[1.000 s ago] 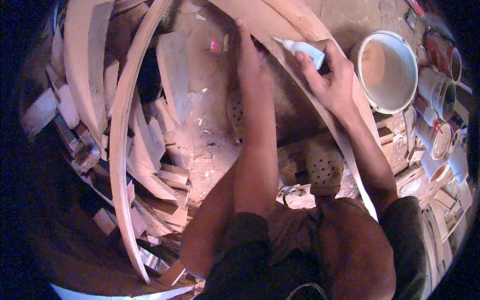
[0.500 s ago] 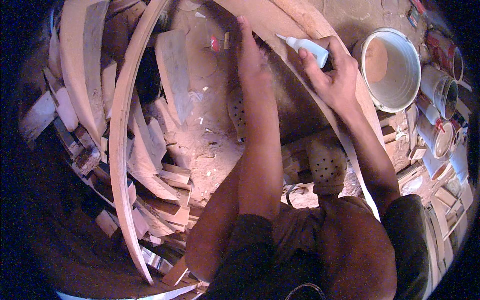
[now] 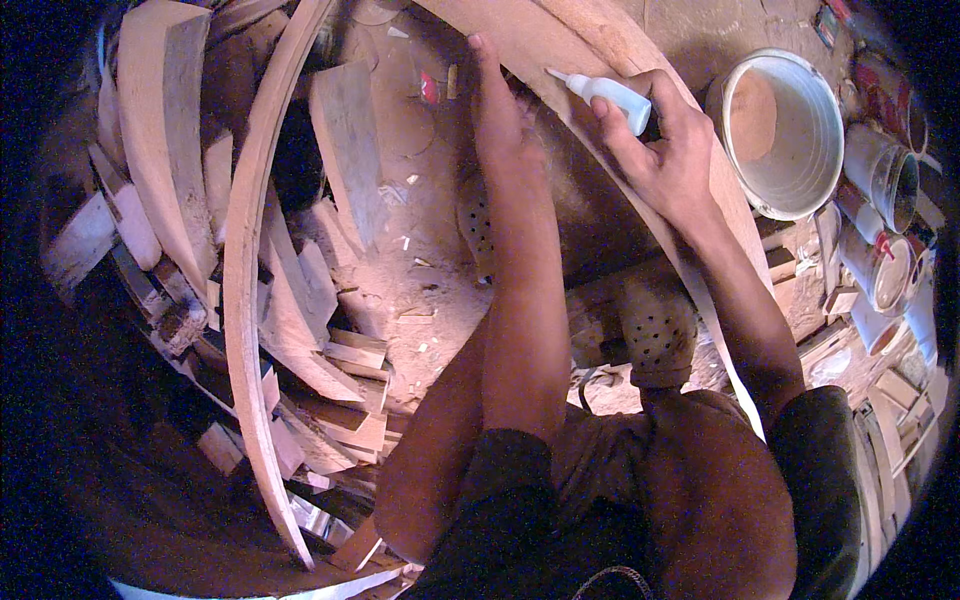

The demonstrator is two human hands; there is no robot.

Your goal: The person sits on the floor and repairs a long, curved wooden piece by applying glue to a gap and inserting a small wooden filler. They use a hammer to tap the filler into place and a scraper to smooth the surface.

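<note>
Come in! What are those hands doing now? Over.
Right hand gripping pale bottle, nozzle pointed at curved wood. Left hand by wood's edge, grip mostly hidden. Pale bucket right of wood.

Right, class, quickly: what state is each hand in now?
Left hand: by the curved board; grip cannot be told.
Right hand: closed around a pale squeeze bottle.
</note>
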